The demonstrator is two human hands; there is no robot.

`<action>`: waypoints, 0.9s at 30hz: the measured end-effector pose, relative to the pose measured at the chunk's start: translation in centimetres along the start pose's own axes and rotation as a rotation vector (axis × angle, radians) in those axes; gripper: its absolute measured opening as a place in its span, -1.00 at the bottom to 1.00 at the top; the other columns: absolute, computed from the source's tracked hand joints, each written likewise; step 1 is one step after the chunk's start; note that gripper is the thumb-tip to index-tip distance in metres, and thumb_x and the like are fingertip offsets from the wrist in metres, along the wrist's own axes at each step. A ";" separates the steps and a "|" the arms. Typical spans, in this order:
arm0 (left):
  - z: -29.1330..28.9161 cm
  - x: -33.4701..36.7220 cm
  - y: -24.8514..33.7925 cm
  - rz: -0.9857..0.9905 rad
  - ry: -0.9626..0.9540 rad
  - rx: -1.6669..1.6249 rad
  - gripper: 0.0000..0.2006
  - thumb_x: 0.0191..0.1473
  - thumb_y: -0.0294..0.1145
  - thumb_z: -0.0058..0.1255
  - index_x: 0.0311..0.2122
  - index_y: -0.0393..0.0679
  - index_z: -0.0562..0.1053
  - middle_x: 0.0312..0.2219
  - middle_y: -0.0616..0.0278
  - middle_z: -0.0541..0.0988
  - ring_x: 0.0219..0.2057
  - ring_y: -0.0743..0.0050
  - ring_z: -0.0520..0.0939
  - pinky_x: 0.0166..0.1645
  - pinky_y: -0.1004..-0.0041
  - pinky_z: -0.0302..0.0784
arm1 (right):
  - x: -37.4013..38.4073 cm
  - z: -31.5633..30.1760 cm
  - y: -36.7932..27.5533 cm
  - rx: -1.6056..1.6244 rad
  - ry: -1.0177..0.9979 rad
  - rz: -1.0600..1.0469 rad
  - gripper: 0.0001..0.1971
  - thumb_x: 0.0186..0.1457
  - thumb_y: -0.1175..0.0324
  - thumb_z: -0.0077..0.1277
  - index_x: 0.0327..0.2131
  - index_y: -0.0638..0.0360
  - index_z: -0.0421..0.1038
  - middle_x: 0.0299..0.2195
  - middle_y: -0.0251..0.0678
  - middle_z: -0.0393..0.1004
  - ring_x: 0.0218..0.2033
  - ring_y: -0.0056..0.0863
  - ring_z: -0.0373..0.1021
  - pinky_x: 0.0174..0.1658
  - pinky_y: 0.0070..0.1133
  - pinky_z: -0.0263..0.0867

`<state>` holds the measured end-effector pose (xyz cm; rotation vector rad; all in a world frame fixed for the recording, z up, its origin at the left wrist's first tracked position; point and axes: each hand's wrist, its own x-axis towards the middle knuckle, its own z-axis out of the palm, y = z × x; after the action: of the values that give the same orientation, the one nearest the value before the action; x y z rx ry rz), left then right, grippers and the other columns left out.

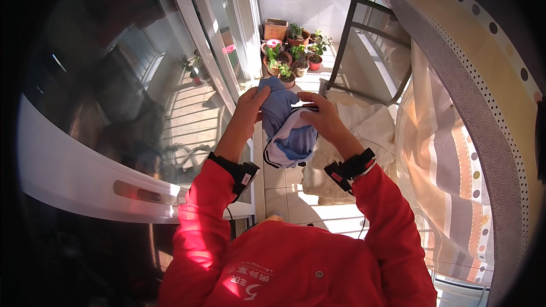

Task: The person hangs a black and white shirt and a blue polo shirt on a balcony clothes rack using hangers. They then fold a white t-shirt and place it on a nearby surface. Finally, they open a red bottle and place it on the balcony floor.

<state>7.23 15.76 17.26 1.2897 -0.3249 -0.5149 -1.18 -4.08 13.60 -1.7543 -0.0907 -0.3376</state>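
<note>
The wearer's red long-sleeved top (307, 267) is cut off below. The left hand (251, 105) pinches a crumpled blue-and-white fabric garment (277, 105), folds hiding its shape, above the beige tiled floor (276, 200); the right hand (324, 116), nearly closed, grips its right edge, some fingers hidden.

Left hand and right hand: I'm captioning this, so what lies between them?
A blue and white garment lies between the left hand and right hand in the head view.
</note>
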 end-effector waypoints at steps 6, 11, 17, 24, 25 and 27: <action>-1.2 -2.8 3.2 0.239 0.034 -0.273 -0.64 0.17 -0.17 -0.15 -0.07 -0.24 0.35 -0.26 0.22 0.53 -0.27 0.47 0.56 -0.27 0.44 0.50 | -5.1 1.6 2.4 0.064 -0.418 0.446 -0.41 -0.11 0.45 0.10 0.08 0.20 0.22 -0.13 -0.15 0.40 -0.27 -0.43 0.41 -0.29 -0.56 0.39; -0.8 -4.8 4.4 0.321 0.022 -0.249 -0.65 0.21 -0.20 -0.22 -0.04 -0.27 0.33 -0.19 0.16 0.50 -0.19 0.40 0.54 -0.09 0.40 0.45 | -6.3 3.2 4.9 0.015 -0.291 0.434 -0.24 -0.17 0.27 0.25 0.10 0.34 0.15 -0.01 -0.04 0.31 -0.15 -0.34 0.39 -0.25 -0.52 0.38; -0.9 -3.5 5.0 0.410 -0.055 -0.286 -0.57 0.26 -0.11 -0.38 0.02 -0.26 0.29 -0.10 0.14 0.45 -0.06 0.36 0.46 0.05 0.34 0.34 | -7.3 6.3 7.4 -0.495 -0.351 0.079 0.06 -0.28 0.07 0.33 0.21 0.31 -0.11 0.16 0.07 0.03 0.15 -0.16 0.08 0.13 -0.39 0.08; -2.3 2.7 -0.3 0.152 0.006 -0.499 -0.61 0.18 -0.09 -0.16 -0.06 -0.20 0.34 -0.13 0.22 0.47 -0.09 0.38 0.48 -0.01 0.32 0.37 | -5.6 13.3 7.8 0.047 -0.135 0.489 -0.65 0.07 0.16 -0.06 -0.14 0.17 0.40 -0.21 -0.26 0.41 -0.19 -0.37 0.35 -0.15 -0.48 0.25; -3.1 3.6 -1.3 0.163 -0.007 -0.441 -0.61 0.17 -0.07 -0.13 -0.07 -0.17 0.34 -0.13 0.24 0.47 -0.10 0.40 0.48 -0.03 0.33 0.38 | -5.5 13.4 7.6 0.086 -0.155 0.652 -0.66 0.09 0.15 -0.09 -0.15 0.14 0.40 -0.27 -0.33 0.43 -0.27 -0.43 0.38 -0.21 -0.51 0.27; -4.7 4.8 -3.7 0.079 0.334 -0.118 -0.13 -0.05 0.20 0.02 0.15 -0.36 0.12 -0.11 0.03 0.44 -0.04 0.18 0.42 0.04 0.33 0.32 | -5.7 13.4 7.1 0.350 -0.077 0.691 -0.65 0.16 0.10 -0.17 -0.17 0.18 0.38 -0.30 -0.38 0.43 -0.32 -0.52 0.35 -0.22 -0.55 0.26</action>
<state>13.00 16.42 12.23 1.2188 -0.0652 -0.2412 -2.55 8.06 3.04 -1.3502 0.3755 0.2404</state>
